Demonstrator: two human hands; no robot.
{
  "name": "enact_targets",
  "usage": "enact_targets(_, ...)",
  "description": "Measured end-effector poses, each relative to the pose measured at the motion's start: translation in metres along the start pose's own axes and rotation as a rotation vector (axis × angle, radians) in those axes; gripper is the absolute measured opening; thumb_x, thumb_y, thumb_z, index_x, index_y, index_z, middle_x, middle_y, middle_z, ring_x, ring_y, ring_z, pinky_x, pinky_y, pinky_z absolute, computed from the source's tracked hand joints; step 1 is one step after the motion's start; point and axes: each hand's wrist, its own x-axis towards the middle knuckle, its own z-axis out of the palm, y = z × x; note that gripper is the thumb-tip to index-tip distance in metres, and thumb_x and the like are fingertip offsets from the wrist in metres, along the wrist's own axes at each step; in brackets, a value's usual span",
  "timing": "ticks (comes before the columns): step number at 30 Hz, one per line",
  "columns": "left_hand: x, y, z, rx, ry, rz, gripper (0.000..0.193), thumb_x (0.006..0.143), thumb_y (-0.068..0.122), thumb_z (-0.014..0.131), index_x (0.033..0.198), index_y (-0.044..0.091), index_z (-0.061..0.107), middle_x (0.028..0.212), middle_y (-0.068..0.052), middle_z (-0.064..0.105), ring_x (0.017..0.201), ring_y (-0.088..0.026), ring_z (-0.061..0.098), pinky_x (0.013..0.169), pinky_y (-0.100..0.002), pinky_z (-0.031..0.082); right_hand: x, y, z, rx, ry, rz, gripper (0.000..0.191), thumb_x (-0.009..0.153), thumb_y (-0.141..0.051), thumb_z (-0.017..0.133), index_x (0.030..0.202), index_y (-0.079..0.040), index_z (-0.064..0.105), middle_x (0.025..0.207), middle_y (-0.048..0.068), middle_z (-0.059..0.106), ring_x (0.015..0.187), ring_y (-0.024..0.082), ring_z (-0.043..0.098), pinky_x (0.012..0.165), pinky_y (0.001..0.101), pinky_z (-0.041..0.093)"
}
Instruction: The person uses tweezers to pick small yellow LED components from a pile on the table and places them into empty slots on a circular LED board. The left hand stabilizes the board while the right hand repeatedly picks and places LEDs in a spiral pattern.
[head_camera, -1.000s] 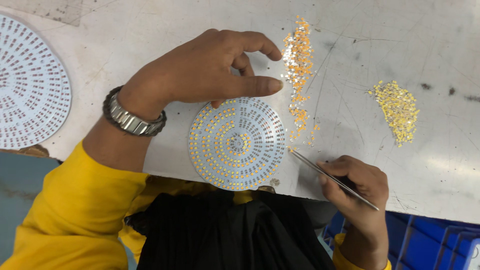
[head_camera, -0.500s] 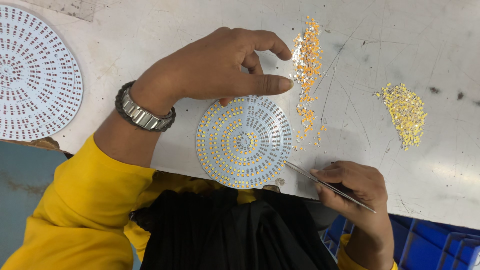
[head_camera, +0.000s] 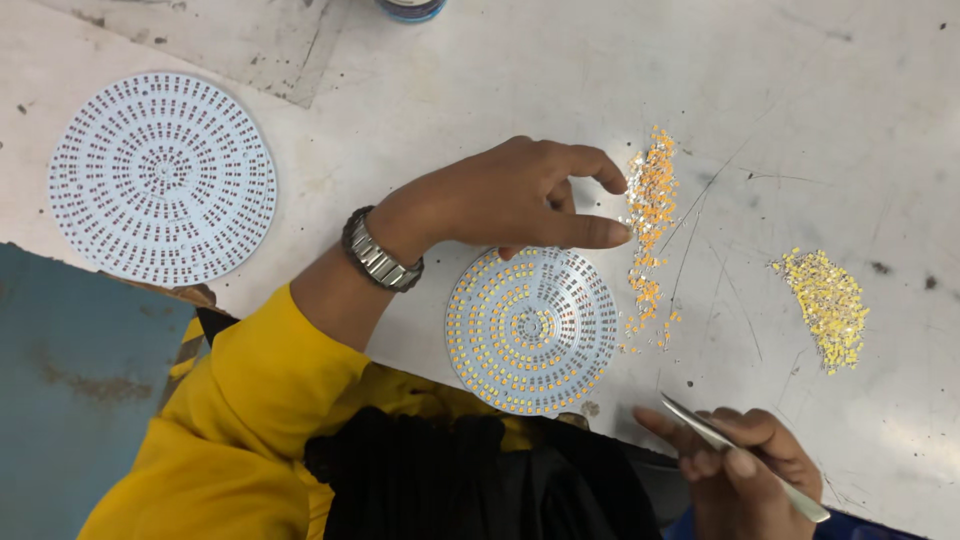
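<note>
- Landmark: round populated board (head_camera: 531, 330), white disc with rings of small orange-yellow chips, lying flat near the front edge of the worktable (head_camera: 420, 110).
- Left hand (head_camera: 500, 200) hovers over the board's upper edge. Thumb and forefinger reach right, toward the orange chip pile (head_camera: 650, 215) just up and right of the board. Thumbtip sits at the pile's left fringe.
- Left grip: thumb and forefinger apart with a clear gap, other fingers curled under. Can't tell whether a chip is between them; too small to see.
- Right hand (head_camera: 745, 465) is below and right of the board, off the table edge. It holds metal tweezers (head_camera: 740, 455) pen-style, tips pointing up-left toward the board's lower right rim, not touching it.
- Right grip: fingers closed around the tweezer shank. Tweezer tips look pressed together, nothing visible in them.
- Handling, my read: chips are tiny, light, loose; they'll scatter at a nudge. Fingertips are too coarse, so pick singly with the tweezer tips.
- Board looks thin, stiff and light; it would slide on the smooth top. Hold by the rim, since touching the face risks shifting placed chips.
- Yellow chip pile (head_camera: 825, 305) lies well to the right of the board, apart from the orange one.
- Bare board (head_camera: 163, 178), same disc with no chips fitted, lies well to the upper left of the populated one.
- Metal wristwatch (head_camera: 380, 258) on the left wrist, yellow sleeve (head_camera: 250, 400) below it.
</note>
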Motion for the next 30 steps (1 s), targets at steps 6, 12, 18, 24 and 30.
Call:
enact_targets(6,-0.008,0.001,-0.022,-0.018,0.150,-0.091,0.071,0.078,0.066,0.067,0.127,0.014,0.065,0.067,-0.006,0.076,0.037,-0.011,0.059,0.037,-0.028,0.047,0.003,0.003,0.017,0.309,-0.124,0.166,0.017,0.099,-0.019,0.070,0.097,-0.003,0.067,0.072,0.000,0.054,0.070,0.017,0.056,0.108,0.0863,0.023)
enact_targets(12,-0.024,-0.006,-0.041,-0.085,0.151,-0.166,0.066,0.080,0.066,0.066,0.116,0.010,0.071,0.068,-0.010,0.075,0.037,-0.011,0.056,0.035,-0.027,0.044,0.015,0.001,0.061,0.332,-0.088,0.132,0.022,0.101,-0.023,0.068,0.088,-0.008,0.060,0.075,-0.004,0.053,0.073,0.012,0.052,0.110,0.0839,0.024)
enact_targets(18,-0.016,-0.016,-0.045,-0.094,0.276,-0.135,0.065,0.081,0.066,0.067,0.116,0.011,0.070,0.068,-0.008,0.075,0.035,-0.009,0.056,0.033,-0.025,0.046,0.038,0.002,0.094,0.304,-0.038,0.096,0.016,0.100,-0.023,0.065,0.094,-0.011,0.058,0.076,-0.006,0.054,0.072,0.009,0.050,0.113,0.0802,0.025)
enact_targets(24,-0.008,-0.023,-0.046,-0.124,0.298,-0.141,0.063,0.082,0.065,0.066,0.115,0.011,0.071,0.067,-0.008,0.077,0.035,-0.009,0.052,0.034,-0.026,0.044,0.043,0.003,0.090,0.265,0.010,0.082,0.014,0.097,-0.023,0.064,0.092,-0.012,0.058,0.074,-0.005,0.054,0.071,0.009,0.049,0.111,0.0805,0.028)
enact_targets(30,-0.022,-0.025,-0.032,-0.048,0.475,-0.167,0.071,0.079,0.063,0.067,0.125,0.009,0.063,0.066,-0.006,0.075,0.036,-0.010,0.060,0.031,-0.027,0.047,0.044,0.007,0.068,0.287,-0.009,0.034,0.021,0.099,-0.022,0.064,0.083,-0.011,0.056,0.070,-0.005,0.054,0.074,0.010,0.051,0.116,0.0793,0.027)
